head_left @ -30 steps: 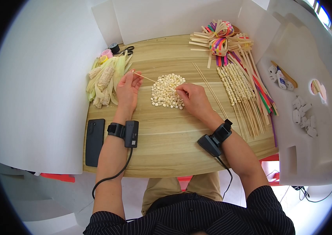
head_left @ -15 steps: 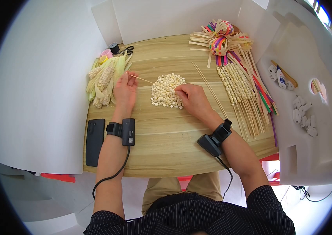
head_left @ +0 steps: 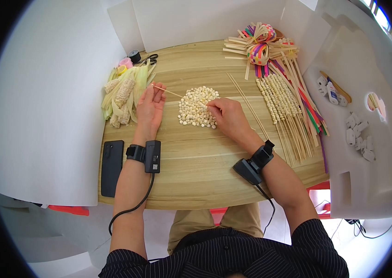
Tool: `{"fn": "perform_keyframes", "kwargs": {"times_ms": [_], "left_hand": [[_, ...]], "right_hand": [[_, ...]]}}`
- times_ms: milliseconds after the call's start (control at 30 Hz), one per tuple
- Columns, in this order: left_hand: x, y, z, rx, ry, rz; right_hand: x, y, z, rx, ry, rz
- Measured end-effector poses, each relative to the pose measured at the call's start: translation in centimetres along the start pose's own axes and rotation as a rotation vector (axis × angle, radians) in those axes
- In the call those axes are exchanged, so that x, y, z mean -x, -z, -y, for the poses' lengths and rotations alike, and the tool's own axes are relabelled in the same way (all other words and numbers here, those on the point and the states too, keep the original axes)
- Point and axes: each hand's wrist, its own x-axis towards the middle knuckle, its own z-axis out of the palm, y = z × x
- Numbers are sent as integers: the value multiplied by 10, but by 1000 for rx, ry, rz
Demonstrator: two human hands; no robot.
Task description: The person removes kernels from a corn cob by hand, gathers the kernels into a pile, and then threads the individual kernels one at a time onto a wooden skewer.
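Observation:
A thin wooden stick (head_left: 177, 95) slants between my two hands above a pile of loose corn kernels (head_left: 197, 116). My left hand (head_left: 150, 106), palm turned up, pinches what looks like a pale corn kernel (head_left: 152, 85) at the stick's left end. At the pile's right side, the thumb and forefinger of my right hand (head_left: 229, 116) are closed on the stick's other end. My right palm hides anything beyond that point. Two or more bare sticks (head_left: 247, 102) lie just right of this hand.
Skewers threaded with kernels (head_left: 277, 99) lie at right, beside coloured strips (head_left: 314, 116) and woven balls (head_left: 258, 54). Corn cobs with husks (head_left: 124, 92), scissors (head_left: 152, 59) and a black phone (head_left: 112, 169) are at left. White walls enclose the wooden table (head_left: 196, 176).
My left hand has turned slightly, its fingers opening out more. More of the stick now shows, reaching to my right fingertips. My right hand has hardly moved.

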Motion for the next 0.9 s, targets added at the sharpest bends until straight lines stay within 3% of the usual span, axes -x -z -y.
{"fn": "perform_keyframes", "kwargs": {"times_ms": [900], "left_hand": [[3, -6, 1, -72, 15, -7]], "right_hand": [[1, -2, 0, 33, 17, -13]]}}
